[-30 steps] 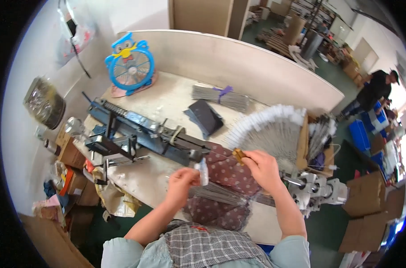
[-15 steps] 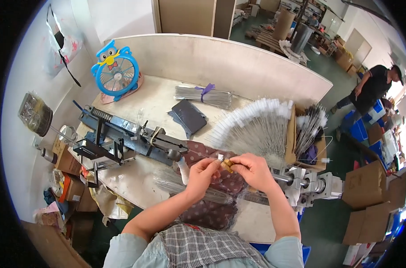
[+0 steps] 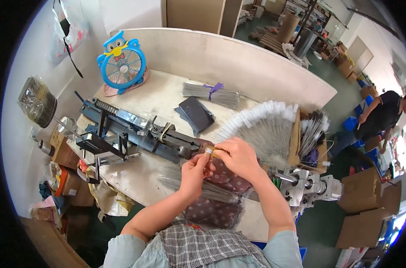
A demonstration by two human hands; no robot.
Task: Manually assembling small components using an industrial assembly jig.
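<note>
In front of the bench machine [image 3: 167,138], my two hands almost meet. My right hand [image 3: 239,155] pinches a small brass-coloured piece [image 3: 212,149]. Closed at the fingertips, my left hand [image 3: 194,172] grips a small white piece [image 3: 208,152] against it; its exact kind is too small to tell. Both are right beside the machine's right end. Below my hands lie a dark dotted cloth [image 3: 225,176] and a bundle of thin wire rods [image 3: 212,192]. White-tipped wire brushes [image 3: 261,125] are fanned out beyond my right hand.
A cardboard box [image 3: 294,143] of brushes stands right of the fan, near a metal shaft assembly [image 3: 301,185]. At the back are a blue fan [image 3: 123,69], a tied wire bundle [image 3: 212,94] and a dark phone-like slab [image 3: 196,114]. A person [image 3: 381,116] stands far right.
Both hands have moved up and left to the machine's right end, bringing the brass-coloured piece along. The view has shifted slightly. The person at far right leans lower.
</note>
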